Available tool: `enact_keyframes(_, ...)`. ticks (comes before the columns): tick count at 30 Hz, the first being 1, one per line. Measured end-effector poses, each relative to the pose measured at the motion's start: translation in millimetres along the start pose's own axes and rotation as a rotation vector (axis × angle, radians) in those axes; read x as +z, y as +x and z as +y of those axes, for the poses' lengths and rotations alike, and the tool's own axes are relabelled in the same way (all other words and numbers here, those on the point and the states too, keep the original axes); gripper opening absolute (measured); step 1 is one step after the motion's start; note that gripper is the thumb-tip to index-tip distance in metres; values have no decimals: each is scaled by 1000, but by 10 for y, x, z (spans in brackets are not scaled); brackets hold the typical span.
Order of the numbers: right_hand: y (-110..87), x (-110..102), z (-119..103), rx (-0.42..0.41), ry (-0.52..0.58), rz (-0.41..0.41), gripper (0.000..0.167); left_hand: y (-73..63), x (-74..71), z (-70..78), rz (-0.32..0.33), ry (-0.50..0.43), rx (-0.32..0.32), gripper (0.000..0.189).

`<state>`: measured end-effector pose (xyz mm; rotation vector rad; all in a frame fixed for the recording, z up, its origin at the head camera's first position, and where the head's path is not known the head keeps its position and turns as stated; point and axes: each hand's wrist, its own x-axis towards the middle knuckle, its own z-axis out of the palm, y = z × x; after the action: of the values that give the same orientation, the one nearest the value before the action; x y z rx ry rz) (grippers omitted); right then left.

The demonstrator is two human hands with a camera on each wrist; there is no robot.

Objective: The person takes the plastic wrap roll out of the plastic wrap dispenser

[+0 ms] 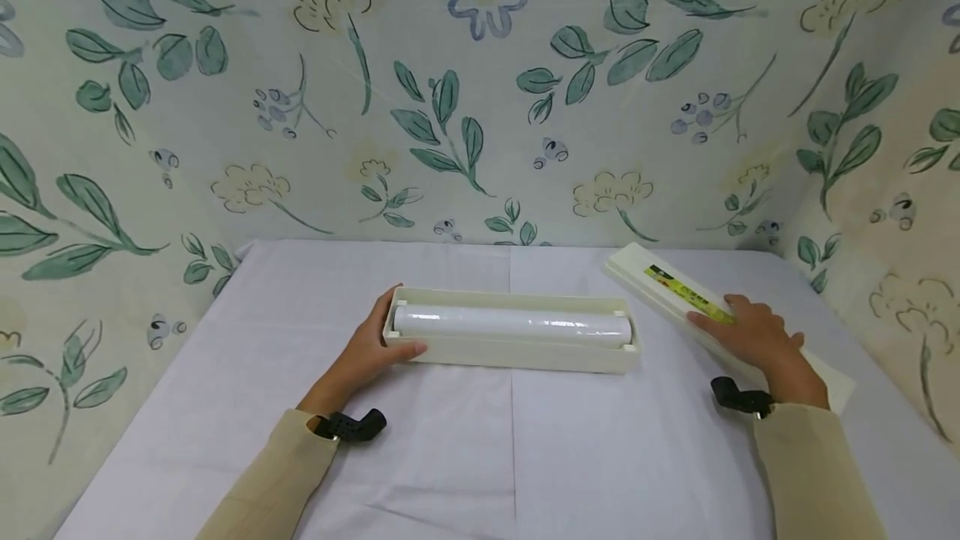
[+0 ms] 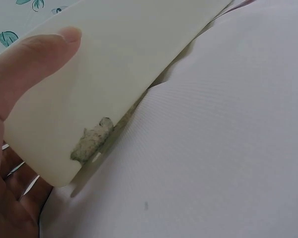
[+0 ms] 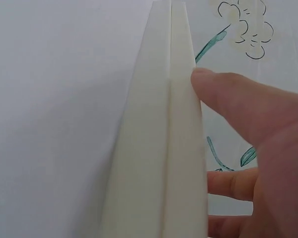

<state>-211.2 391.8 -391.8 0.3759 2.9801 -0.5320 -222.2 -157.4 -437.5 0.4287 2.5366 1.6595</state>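
A long cream-coloured box (image 1: 517, 358) lies across the table with its top off. Inside it is a roll of clear plastic wrap (image 1: 517, 326). My left hand (image 1: 367, 347) grips the box's left end, the thumb (image 2: 44, 52) along its front wall and the fingers behind. Low on that wall, the left wrist view shows a ragged grey-green patch (image 2: 93, 140). To the right, my right hand (image 1: 757, 344) holds the box's long lid (image 1: 643, 275), which slants on the table and bears a yellow-green label (image 1: 686, 292). Thumb and fingers span the lid's width; its middle is partly hidden.
A white cloth (image 1: 450, 448) with fold creases covers the table. Behind and at both sides hangs a floral-print curtain (image 1: 480, 65), close to the table's edges. Black camera mounts (image 1: 360, 426) sit on both wrists.
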Motion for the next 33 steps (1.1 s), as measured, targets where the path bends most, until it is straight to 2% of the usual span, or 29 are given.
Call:
enact_keyframes(5,0,30,-21,-26,-6,47,103,21,6,-89,14,-19,30,102)
enact_keyframes(11,-21,19,-61,-14,6,35,98,14,13,-103,-3,-31,17,103)
enact_keyframes(18,-60,-27,-165,-90,3,101,92,20,13,-90,10,-7,20,103)
enact_keyframes(25,-127,-97,-252,-128,6,110,90,2,20,-76,-4,-15,7,102)
enact_keyframes(29,-127,-135,-318,-170,3,140,89,23,13,-81,4,-16,27,103)
enact_keyframes(33,-148,-151,-390,-175,9,138,91,33,4,-87,8,-16,25,103)
